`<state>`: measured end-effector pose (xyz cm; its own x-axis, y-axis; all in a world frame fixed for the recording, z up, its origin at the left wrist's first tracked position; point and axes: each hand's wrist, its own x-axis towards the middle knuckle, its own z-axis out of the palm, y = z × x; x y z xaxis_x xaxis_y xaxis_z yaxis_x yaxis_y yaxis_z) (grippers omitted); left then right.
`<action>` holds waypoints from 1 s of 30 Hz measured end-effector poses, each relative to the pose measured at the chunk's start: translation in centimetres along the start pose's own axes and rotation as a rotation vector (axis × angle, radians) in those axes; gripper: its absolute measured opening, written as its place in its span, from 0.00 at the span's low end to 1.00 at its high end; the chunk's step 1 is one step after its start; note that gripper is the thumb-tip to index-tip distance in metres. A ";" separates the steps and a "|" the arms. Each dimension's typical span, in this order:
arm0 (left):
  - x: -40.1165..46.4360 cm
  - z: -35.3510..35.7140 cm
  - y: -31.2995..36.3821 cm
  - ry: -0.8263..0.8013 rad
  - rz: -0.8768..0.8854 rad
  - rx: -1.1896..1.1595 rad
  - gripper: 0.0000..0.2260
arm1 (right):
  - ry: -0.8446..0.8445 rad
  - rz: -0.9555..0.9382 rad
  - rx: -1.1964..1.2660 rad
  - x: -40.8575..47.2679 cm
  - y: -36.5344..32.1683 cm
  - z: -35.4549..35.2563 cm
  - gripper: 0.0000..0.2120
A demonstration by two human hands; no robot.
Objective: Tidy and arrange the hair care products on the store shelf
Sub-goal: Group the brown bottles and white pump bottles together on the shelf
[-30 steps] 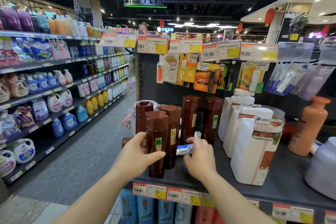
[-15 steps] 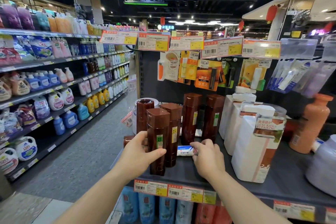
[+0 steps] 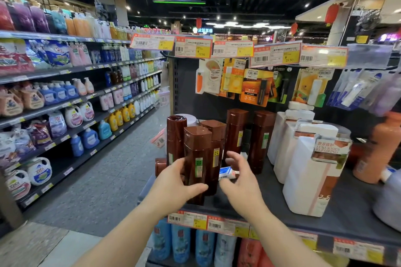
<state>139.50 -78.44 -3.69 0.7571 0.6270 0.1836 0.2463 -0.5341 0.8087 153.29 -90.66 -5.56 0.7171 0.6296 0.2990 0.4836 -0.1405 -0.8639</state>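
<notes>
Several tall brown bottles stand at the left end of the dark shelf (image 3: 338,223). My left hand (image 3: 173,182) grips the front brown bottle (image 3: 196,158), thumb across its lower front. My right hand (image 3: 240,178) hovers just right of it with fingers spread and curved, holding nothing. A small white and blue tube (image 3: 226,173) lies on the shelf behind that hand. More brown bottles (image 3: 235,132) stand further back.
Large white jugs (image 3: 303,175) with a labelled clear tag stand to the right, then an orange bottle (image 3: 377,149). Price tags line the shelf edge (image 3: 195,220). Carded items hang above. The aisle floor (image 3: 104,180) and detergent shelves lie to the left.
My right hand has lifted off the shelf by the tube and opened, fingers now spread beside the front bottle. My left hand keeps its grip on that bottle.
</notes>
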 end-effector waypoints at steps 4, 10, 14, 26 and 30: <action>-0.8 -1.8 -0.6 0.101 -0.035 0.160 0.26 | -0.031 -0.035 0.112 -1.2 -1.3 1.2 0.37; 1.7 -3.3 -4.1 0.251 -0.232 -0.206 0.29 | 0.123 0.068 0.124 -1.7 -1.0 2.4 0.35; 2.4 -2.7 -4.4 0.109 -0.209 -0.269 0.39 | 0.157 0.089 0.072 -1.3 -0.9 2.2 0.32; 4.5 -1.4 -5.3 0.075 -0.155 -0.247 0.18 | -0.083 0.209 -0.008 -0.8 -0.8 1.7 0.35; 4.1 -1.5 -5.6 0.121 -0.152 -0.328 0.15 | -0.025 0.248 -0.028 0.3 -0.7 1.2 0.29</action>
<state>140.27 -72.07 -6.59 0.6453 0.7578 0.0964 0.1287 -0.2322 0.9641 152.53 -89.42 -5.33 0.8033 0.5915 0.0691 0.3086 -0.3142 -0.8978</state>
